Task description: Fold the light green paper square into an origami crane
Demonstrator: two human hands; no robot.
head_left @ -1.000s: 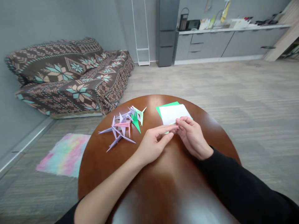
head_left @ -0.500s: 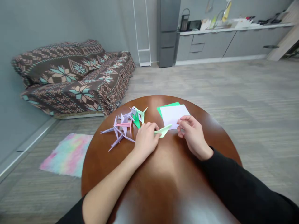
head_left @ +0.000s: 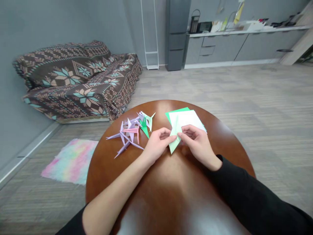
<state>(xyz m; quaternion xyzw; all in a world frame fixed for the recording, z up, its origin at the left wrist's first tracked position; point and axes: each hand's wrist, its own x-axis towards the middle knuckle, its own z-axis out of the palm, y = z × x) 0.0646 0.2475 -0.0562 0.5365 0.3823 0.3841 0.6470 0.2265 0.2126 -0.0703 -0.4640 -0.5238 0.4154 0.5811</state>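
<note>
A pale green piece of folded paper (head_left: 175, 135), narrow and diamond-shaped, stands tilted above the table between both hands. My left hand (head_left: 158, 143) pinches its left edge between thumb and fingers. On the opposite edge my right hand (head_left: 197, 142) grips it the same way, thumb in front. Right behind them lies a stack of paper sheets (head_left: 187, 118), white on top with green showing beneath. Left of my left hand is a cluster of folded paper figures: several purple ones (head_left: 124, 145), a pink one (head_left: 132, 130), a dark green one (head_left: 144, 126) and a pale green one (head_left: 149, 119).
Everything lies on a round brown wooden table (head_left: 171, 195). Beyond it are a sofa (head_left: 80, 81) under a patterned cover, a fluffy pastel rug (head_left: 70, 160), a grey fridge (head_left: 177, 36) and a kitchen counter (head_left: 244, 32).
The pale green folded paper has turned from lying sideways in my left hand to standing upright. My right hand has moved left and taken hold of it too.
</note>
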